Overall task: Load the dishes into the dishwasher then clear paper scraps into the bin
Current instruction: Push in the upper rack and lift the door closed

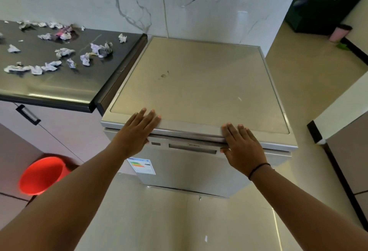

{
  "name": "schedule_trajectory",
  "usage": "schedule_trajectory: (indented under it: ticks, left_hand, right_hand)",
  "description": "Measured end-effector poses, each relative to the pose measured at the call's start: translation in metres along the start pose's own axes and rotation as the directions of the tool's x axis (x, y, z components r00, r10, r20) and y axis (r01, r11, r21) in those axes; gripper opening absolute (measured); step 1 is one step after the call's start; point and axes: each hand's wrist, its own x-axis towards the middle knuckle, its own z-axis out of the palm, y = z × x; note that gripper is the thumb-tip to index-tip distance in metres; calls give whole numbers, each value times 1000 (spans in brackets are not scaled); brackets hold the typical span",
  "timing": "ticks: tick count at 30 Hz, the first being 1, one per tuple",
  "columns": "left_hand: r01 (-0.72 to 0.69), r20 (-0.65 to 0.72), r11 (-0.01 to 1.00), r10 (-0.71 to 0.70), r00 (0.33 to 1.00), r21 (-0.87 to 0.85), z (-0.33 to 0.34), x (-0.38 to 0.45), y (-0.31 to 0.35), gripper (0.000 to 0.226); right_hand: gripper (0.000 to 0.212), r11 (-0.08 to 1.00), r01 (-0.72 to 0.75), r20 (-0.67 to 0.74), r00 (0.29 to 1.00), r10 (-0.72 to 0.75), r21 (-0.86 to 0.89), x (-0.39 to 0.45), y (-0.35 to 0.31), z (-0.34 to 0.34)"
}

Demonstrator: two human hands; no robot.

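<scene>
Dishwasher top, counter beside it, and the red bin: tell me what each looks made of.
Dishwasher top: probably brushed metal or metal-look laminate; matte silver-beige, faintly scuffed.
Counter: likely polished stone or a composite; dark and glossy, mirroring light near its front edge.
Red bin: apparently moulded plastic; uniform bright colour, smooth thin rim.

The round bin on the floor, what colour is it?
The round plastic bin is bright red-orange, seen in the head view, lower left.

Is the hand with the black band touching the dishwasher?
Touching. The head view shows the right hand, fingers straight, lying flat over the front top edge of the dishwasher, with no gap beneath the fingers.
</scene>
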Motion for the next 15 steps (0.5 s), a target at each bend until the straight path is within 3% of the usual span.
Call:
schedule_trajectory:
  ticks: [5,9,12,15]
  left_hand:
    - [-93,-70,988,85,994,-121,8,7,-13,100]
    - [-176,-61,961,167,984,-211,-6,22,-41,80]
    - [-228,43,965,235,971,-128,-13,35,-51,90]
    - [-250,44,966,253,966,-66,-4,38,-53,93]
  right_hand:
    - [72,999,-40,-152,987,45,34,2,-4,13]
    - [69,999,-34,-187,982,37,17,3,-2,14]
    - [69,1000,-7,-233,973,6,-2,4,3,17]
    - [68,997,41,-302,952,-58,-63,5,11,29]
